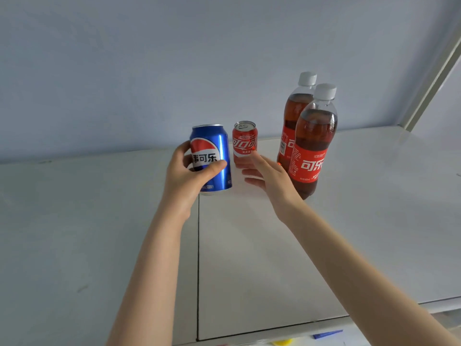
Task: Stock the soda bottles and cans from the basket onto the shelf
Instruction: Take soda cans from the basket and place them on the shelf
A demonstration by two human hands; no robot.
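My left hand (189, 176) grips a blue Pepsi can (213, 148), upright and at or just above the white shelf top (249, 258). A small red Coca-Cola can (245, 141) stands right of it, farther back. My right hand (267, 176) reaches to the red can with fingers straight; its fingertips touch or nearly touch the can's lower part. Two cola bottles with white caps and red labels stand at the right, the front one (314, 146) partly covering the back one (296, 108). The basket is out of view.
A pale blue wall (174, 58) closes the shelf at the back. A white upright post (434, 78) rises at the right rear corner. A seam (198, 258) splits the shelf top in two. Small blue and yellow items (326, 334) show below the front edge.
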